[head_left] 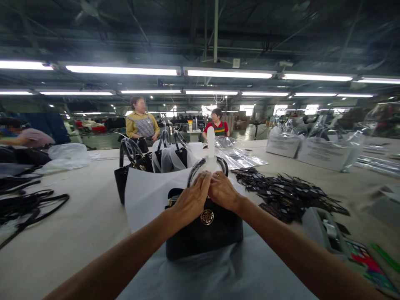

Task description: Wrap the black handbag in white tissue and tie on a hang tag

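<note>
A black handbag (204, 237) with a round gold emblem (207, 217) stands upright in front of me on white sheet material. Its arched handles (222, 164), apparently in clear wrap, rise behind my hands. A white rounded strip (211, 141) sticks up between the handles. My left hand (196, 191) and my right hand (223, 191) meet above the bag's top edge. Both have their fingers closed at the lower end of the strip, which they partly hide. A large white sheet (150, 191) stands curved behind the bag on the left.
More black handbags (123, 181) stand behind on the left. Black straps (40, 204) lie at far left. On the right are a heap of black tags or straps (287, 193), a grey tape dispenser (320, 229), a phone (365, 258) and wrapped bags (326, 152). Several people work around the table.
</note>
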Demonstrator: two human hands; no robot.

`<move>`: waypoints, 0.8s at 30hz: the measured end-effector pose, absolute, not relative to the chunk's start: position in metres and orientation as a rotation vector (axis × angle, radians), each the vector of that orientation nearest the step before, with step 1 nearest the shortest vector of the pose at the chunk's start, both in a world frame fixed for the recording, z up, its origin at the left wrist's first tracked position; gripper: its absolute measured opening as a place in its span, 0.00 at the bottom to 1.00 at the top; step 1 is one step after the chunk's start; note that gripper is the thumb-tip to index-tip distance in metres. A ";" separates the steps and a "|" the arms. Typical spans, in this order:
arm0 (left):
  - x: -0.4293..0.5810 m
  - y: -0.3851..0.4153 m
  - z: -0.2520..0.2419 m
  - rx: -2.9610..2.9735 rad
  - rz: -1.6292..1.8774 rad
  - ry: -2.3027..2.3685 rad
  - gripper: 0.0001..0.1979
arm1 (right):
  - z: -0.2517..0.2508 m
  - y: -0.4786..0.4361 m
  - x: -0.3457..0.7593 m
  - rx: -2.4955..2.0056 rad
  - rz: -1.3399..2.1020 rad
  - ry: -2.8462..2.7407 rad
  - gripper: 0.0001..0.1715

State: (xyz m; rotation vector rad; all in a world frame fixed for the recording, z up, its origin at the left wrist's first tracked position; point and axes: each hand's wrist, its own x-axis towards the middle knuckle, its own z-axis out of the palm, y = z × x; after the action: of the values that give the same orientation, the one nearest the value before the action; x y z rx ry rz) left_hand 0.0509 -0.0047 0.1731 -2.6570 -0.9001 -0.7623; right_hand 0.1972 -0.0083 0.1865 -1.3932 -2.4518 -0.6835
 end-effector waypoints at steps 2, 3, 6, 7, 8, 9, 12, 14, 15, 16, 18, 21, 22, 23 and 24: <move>0.055 0.002 0.180 -2.735 -0.585 -1.039 0.29 | 0.182 -0.011 0.199 -1.321 -0.726 -2.455 0.12; 0.056 0.004 0.183 -2.752 -0.524 -1.067 0.25 | 0.180 -0.013 0.200 -1.269 -0.757 -2.440 0.12; 0.055 0.007 0.187 -2.737 -0.444 -1.096 0.14 | 0.170 -0.016 0.204 -1.111 -0.834 -2.335 0.10; 0.054 0.008 0.186 -2.725 -0.427 -1.104 0.13 | 0.167 -0.016 0.207 -1.081 -0.840 -2.297 0.08; 0.053 0.009 0.185 -2.712 -0.414 -1.107 0.12 | 0.164 -0.017 0.209 -1.065 -0.833 -2.274 0.07; 0.053 0.010 0.183 -2.700 -0.400 -1.106 0.11 | 0.161 -0.017 0.212 -1.057 -0.819 -2.262 0.06; 0.053 0.015 0.180 -2.688 -0.333 -1.064 0.08 | 0.160 -0.017 0.219 -1.033 -0.778 -2.278 0.07; 0.055 0.014 0.181 -2.689 -0.299 -1.028 0.10 | 0.162 -0.019 0.223 -1.010 -0.775 -2.256 0.11; 0.056 0.013 0.182 -2.689 -0.292 -1.018 0.11 | 0.163 -0.021 0.224 -1.001 -0.782 -2.226 0.13; 0.057 0.010 0.183 -2.688 -0.291 -1.016 0.12 | 0.164 -0.024 0.224 -0.996 -0.790 -2.193 0.13; 0.058 0.003 0.185 -2.692 -0.295 -1.025 0.14 | 0.165 -0.033 0.225 -1.001 -0.789 -2.148 0.14; 0.057 -0.004 0.183 -2.731 -0.293 -1.030 0.15 | 0.156 -0.051 0.228 -1.011 -0.728 -2.116 0.13; 0.056 -0.004 0.181 -2.726 -0.290 -1.021 0.15 | 0.149 -0.057 0.229 -1.011 -0.702 -2.105 0.13; 0.055 -0.003 0.179 -2.696 -0.279 -1.002 0.15 | 0.140 -0.065 0.231 -1.009 -0.675 -2.094 0.13; 0.053 -0.002 0.176 -2.664 -0.265 -0.973 0.15 | 0.127 -0.074 0.232 -1.006 -0.646 -2.090 0.13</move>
State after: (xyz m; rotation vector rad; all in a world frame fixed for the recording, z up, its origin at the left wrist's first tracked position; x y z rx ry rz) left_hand 0.0534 -0.0024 0.1756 -2.6645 -0.9730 -0.2654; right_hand 0.2324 -0.0744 0.1275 -1.0064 -2.0901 -0.6458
